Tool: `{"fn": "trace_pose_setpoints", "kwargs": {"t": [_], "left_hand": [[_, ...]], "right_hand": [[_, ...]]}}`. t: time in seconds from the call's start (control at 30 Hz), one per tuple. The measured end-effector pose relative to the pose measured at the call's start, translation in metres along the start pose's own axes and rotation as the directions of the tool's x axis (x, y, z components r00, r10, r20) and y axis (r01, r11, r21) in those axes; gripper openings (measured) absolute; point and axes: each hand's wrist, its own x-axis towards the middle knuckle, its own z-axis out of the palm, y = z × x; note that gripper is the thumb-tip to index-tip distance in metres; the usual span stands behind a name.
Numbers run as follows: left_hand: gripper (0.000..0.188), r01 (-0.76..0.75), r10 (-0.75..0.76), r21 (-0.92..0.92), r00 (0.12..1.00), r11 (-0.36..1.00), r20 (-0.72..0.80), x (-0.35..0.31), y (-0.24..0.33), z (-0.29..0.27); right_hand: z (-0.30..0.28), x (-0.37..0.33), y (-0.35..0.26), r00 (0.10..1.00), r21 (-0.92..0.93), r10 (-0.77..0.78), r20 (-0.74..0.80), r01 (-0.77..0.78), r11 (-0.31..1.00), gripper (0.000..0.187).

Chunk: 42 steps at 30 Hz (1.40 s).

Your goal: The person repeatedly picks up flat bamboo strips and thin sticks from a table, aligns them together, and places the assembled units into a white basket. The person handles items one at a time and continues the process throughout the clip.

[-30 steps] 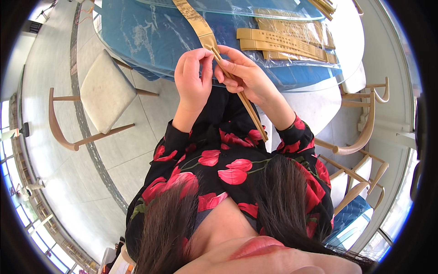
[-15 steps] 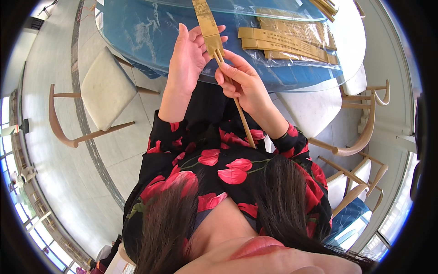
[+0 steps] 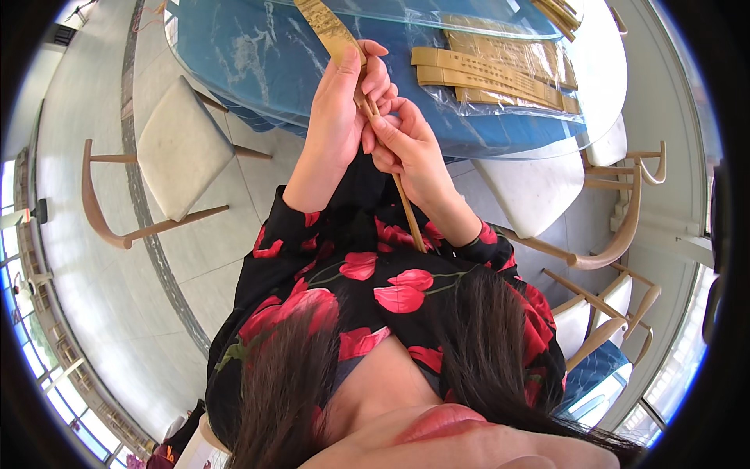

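Note:
A long gold paper chopstick sleeve [image 3: 324, 27] slants up and left from my left hand [image 3: 340, 105], whose thumb and fingers are closed around its lower end. My right hand [image 3: 410, 141] pinches a pair of pale wooden chopsticks [image 3: 407, 207] just below. Their upper ends meet the sleeve's lower end between my hands; my fingers hide how far they reach inside. The lower ends run down toward my lap, against the black flowered clothing. Both hands are touching or nearly so, in front of the table edge.
The blue table [image 3: 234, 59] has a clear glass top. On its right lie several flat gold sleeves [image 3: 484, 69] with a clear plastic bag [image 3: 547, 48]. More gold sleeves [image 3: 556, 17] rest farther back. White-seated wooden chairs stand left [image 3: 183, 148] and right [image 3: 531, 187].
My left hand has gone from spread fingers to a closed grip on the sleeve's lower end. The sleeve now tilts farther left, and my right hand has come slightly lower with the chopsticks.

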Motion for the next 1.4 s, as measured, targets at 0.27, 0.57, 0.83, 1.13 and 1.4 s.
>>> {"fn": "trace_pose_setpoints", "kwargs": {"t": [0.27,0.57,0.83,1.13,1.4], "left_hand": [[0.044,0.146,-0.154,0.093,0.984,0.985,0.087,-0.011,-0.002,-0.025],[0.046,0.033,-0.026,0.315,0.999,0.949,-0.025,-0.026,0.003,-0.021],[0.044,-0.025,0.034,0.419,0.999,0.908,-0.013,-0.028,0.008,-0.018],[0.029,-0.029,0.035,0.432,0.999,0.901,-0.007,-0.04,0.006,-0.019],[0.017,-0.11,0.269,0.613,0.947,0.782,-0.173,-0.045,-0.01,-0.011]], "right_hand": [[0.002,0.002,0.003,0.998,-0.047,-0.063,0.003,0.063,0.997,0.024],[-0.004,0.001,0.002,0.999,0.018,-0.035,0.021,0.035,0.999,0.02],[-0.002,0.0,0.001,0.999,-0.021,-0.012,0.04,0.013,1.0,0.029],[-0.003,0.003,0.008,0.996,-0.01,-0.089,0.012,0.09,0.996,0.032],[-0.001,0.003,0.008,0.991,0.059,-0.108,-0.08,0.113,0.992,0.02]]}}
